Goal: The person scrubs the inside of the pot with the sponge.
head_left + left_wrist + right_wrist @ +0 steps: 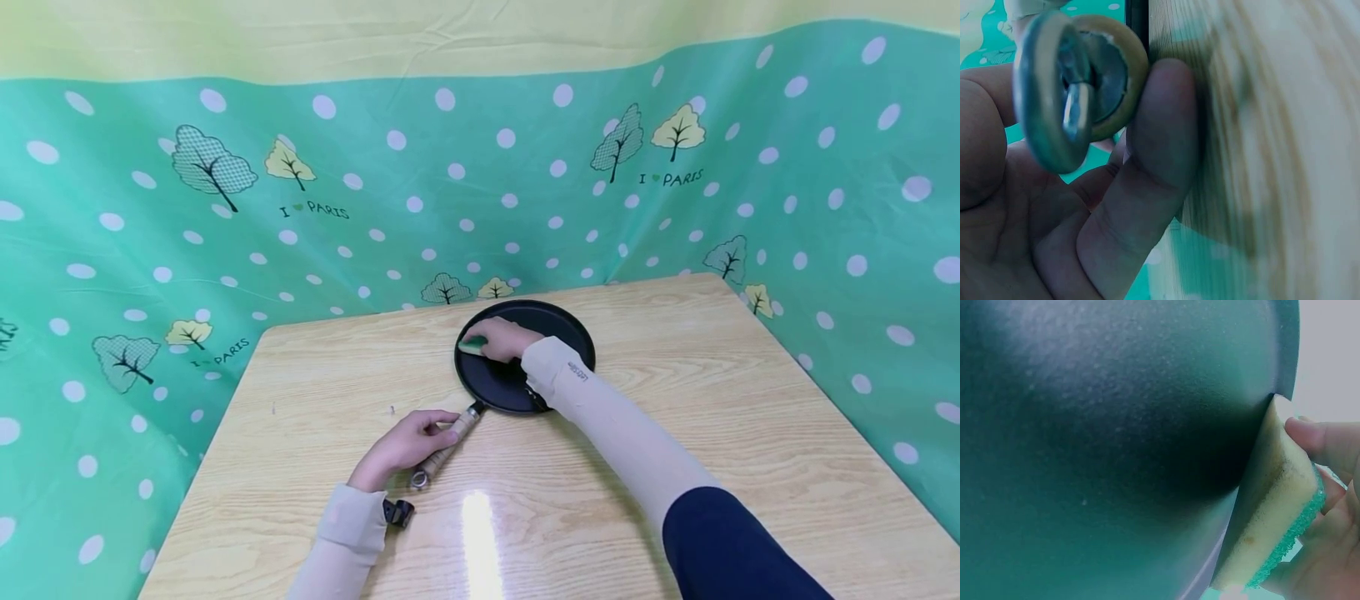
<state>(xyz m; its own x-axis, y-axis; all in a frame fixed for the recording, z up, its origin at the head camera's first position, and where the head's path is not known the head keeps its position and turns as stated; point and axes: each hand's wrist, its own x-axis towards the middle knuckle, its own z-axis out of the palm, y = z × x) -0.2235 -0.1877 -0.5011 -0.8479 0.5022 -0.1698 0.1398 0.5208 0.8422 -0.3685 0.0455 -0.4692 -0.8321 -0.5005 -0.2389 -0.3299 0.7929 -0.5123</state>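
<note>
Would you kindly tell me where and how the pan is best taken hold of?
Probably by its handle, coming from the person's near left, thumb and fingers on opposite sides. It is slim, sticks out from the flat, round pan and points back toward the person, away from the sponge. The left hand holds it there.

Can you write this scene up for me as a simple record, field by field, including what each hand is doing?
Left hand: holds the tan handle
Right hand: grips the sponge
Sponge: pale on one side, green on the other, touching the pan near its edge
Pan: black, round, on the table
Handle end: metal ring
Table: light wood grain
Backdrop: green, white-dotted, printed trees
</note>
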